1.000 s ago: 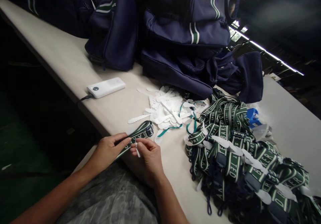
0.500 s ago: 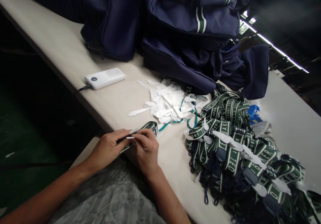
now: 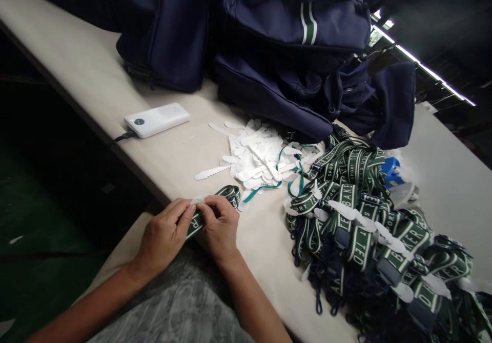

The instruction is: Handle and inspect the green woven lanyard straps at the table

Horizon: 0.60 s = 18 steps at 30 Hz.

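Both sets of fingertips are meeting at the near table edge, pinching a green-and-white strap (image 3: pixel 215 204) between them. The left hand (image 3: pixel 163 235) is curling its fingers (image 3: pixel 183 216) closed over the strap's near end, thumb pressing on top, while the right hand (image 3: pixel 221 227) is closing down on the middle stretch, a small white tag (image 3: pixel 197 200) peeking out just above the knuckles. The strap's looped far end is lying on the table (image 3: pixel 96 76) just beyond the right fingers. Farther out, a scatter of white plastic tags (image 3: pixel 257 161) is resting, a heap of matching straps (image 3: pixel 365 230) to the right, a white power bank (image 3: pixel 157 120) to the left, navy bags (image 3: pixel 277 40) behind.
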{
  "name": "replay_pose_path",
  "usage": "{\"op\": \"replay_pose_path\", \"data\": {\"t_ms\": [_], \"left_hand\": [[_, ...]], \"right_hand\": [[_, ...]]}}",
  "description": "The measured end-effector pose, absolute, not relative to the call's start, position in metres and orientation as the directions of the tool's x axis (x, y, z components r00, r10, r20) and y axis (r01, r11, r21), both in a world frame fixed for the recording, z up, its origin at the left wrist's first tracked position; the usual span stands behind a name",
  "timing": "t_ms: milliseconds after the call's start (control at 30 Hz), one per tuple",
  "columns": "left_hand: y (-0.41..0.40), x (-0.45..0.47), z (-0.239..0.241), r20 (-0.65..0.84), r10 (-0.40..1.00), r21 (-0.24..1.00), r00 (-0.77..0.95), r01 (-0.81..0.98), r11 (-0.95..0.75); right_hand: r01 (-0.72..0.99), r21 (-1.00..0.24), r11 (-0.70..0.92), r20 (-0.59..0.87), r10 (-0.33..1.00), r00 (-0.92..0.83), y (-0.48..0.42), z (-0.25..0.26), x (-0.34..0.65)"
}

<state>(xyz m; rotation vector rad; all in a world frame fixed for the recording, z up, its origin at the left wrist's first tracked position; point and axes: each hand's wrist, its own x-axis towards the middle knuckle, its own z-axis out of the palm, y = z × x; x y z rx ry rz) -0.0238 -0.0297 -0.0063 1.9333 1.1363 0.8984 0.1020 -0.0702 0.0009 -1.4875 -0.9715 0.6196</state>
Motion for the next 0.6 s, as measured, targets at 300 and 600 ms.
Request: {"op": "replay_pose_path", "data": {"t_ms": [300, 600], "left_hand": [[-0.0252, -0.0207, -0.0062, 0.167, 0.945, 0.858, 0.281, 0.431, -0.280], [-0.0297, -0.0208, -0.0107, 0.421, 0.846, 0.714, 0.328, 0.456, -0.532]], "right_hand": [[0.298, -0.954, -0.022, 0.113, 0.896, 0.430, -0.0693, 0.0052, 0.1058], [0.270, -0.960, -0.066, 0.071, 0.882, 0.466, -0.0657, -0.0015, 0.1047]]}}
